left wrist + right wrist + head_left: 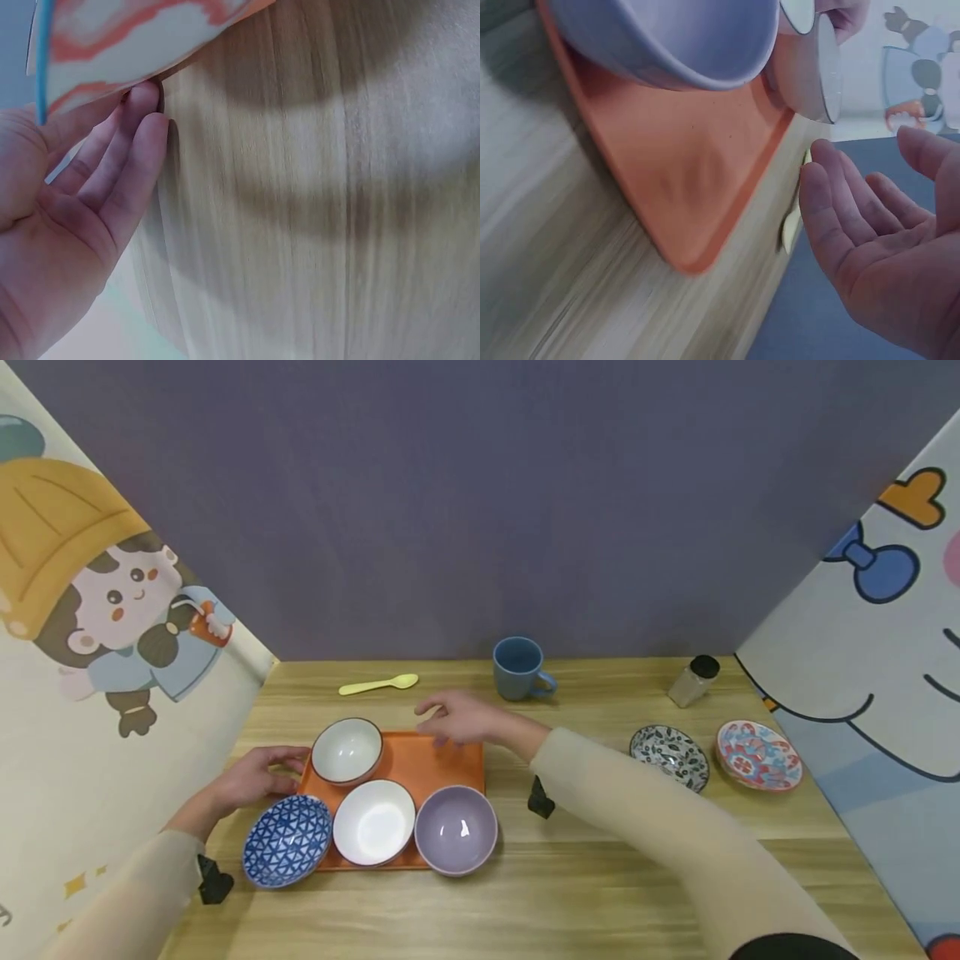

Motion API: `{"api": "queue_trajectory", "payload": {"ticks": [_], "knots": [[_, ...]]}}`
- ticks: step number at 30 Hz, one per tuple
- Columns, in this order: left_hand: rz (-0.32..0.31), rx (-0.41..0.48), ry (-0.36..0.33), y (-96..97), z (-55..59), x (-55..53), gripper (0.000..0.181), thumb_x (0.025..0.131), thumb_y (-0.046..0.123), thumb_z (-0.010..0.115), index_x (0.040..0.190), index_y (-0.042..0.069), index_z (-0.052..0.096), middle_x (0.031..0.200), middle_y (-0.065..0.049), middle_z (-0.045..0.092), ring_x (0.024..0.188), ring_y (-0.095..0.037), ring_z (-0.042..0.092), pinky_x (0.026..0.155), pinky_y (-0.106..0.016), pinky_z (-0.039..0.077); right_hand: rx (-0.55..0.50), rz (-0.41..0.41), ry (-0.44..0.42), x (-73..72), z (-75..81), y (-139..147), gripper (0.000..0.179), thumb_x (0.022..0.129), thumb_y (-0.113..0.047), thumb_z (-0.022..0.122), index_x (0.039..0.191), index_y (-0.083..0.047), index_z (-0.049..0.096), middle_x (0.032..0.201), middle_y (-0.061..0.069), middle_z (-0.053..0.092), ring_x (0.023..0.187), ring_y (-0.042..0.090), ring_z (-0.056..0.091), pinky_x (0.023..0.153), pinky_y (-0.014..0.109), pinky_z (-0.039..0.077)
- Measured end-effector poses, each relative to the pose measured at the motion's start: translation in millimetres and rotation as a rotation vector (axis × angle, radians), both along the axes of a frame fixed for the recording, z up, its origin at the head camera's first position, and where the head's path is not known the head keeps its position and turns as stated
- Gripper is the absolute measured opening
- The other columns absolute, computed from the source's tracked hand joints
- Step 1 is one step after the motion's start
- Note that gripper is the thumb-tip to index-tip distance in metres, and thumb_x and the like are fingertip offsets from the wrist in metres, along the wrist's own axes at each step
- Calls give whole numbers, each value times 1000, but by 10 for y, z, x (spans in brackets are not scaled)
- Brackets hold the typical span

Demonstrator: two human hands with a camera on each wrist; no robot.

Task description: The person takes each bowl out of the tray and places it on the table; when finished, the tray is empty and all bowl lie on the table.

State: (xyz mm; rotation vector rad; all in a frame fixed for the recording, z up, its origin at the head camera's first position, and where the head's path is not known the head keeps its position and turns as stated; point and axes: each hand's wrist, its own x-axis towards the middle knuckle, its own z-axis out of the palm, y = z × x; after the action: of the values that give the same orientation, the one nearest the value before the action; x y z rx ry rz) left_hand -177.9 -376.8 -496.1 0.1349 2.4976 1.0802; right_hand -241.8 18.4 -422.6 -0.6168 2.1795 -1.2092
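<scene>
An orange tray lies on the wooden table, bearing several bowls. At its back left stands a white bowl with a dark rim. In front are a plain white bowl, a purple bowl and a blue-patterned bowl, which overhangs the left edge. My left hand is at the tray's left edge, fingers loosely bent; whether they touch it is unclear. In the left wrist view a red-and-white bowl side covers part of that hand. Above the tray's back edge hovers my right hand, fingers relaxed and holding nothing.
A yellow spoon and a blue mug stand behind the tray. To the right are a leaf-patterned dish, partly behind the right sleeve, a red-and-blue patterned dish, and a black-capped jar. Walls border the table.
</scene>
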Motion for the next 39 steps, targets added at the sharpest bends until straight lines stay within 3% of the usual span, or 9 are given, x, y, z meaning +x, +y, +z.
{"api": "queue_trajectory", "payload": {"ticks": [4,10,13,17,21,25,33,39], "knots": [[-6,-19,9,24,3,-19,61,90,4,72,147,-4,50,118,-18,64,98,-27,62,76,-30,59,28,20,-29,-69,-74,-212,52,100,-29,66,145,-7,54,116,21,73,103,40,72,86,60,56],[-1,4,-3,20,16,-23,62,89,2,71,146,-6,49,117,-19,63,95,-27,63,76,-31,60,97,-5,-72,-84,-157,-526,60,100,-32,66,150,-5,47,122,12,73,102,30,74,89,48,58],[5,-1,-9,37,25,-21,62,89,2,71,146,-5,49,117,-19,63,94,-26,63,76,-32,60,107,-33,-92,-48,-190,-650,59,100,-29,66,149,-2,46,119,15,72,97,31,75,87,42,59],[12,-11,-18,59,35,-21,62,89,3,72,146,-5,49,116,-19,63,94,-26,63,76,-31,60,168,-36,-49,-9,-216,-764,58,100,-33,66,146,-2,50,126,11,67,97,24,71,84,33,58],[11,9,-21,47,40,-18,63,89,1,70,146,-7,47,116,-21,62,91,-25,64,74,-32,60,240,-18,33,2,-250,-840,58,100,-39,64,146,-4,53,139,9,59,107,16,62,88,27,52],[13,7,-28,47,35,-24,63,89,0,70,147,-7,46,116,-21,62,92,-25,64,75,-32,61,247,5,55,8,-301,-875,54,101,-34,64,143,-2,56,138,10,61,114,16,60,93,23,49],[8,17,-25,61,54,-22,61,90,0,70,146,-8,47,116,-21,63,92,-26,65,76,-33,61,151,-19,-126,56,-315,-901,48,104,-19,59,145,2,49,133,18,61,93,34,75,79,41,62],[10,32,-44,44,74,-15,61,91,0,69,147,-7,46,117,-22,61,91,-25,65,76,-34,62,154,-50,-141,100,-355,-951,43,106,-22,56,139,3,52,135,19,60,90,33,76,81,38,61]]}}
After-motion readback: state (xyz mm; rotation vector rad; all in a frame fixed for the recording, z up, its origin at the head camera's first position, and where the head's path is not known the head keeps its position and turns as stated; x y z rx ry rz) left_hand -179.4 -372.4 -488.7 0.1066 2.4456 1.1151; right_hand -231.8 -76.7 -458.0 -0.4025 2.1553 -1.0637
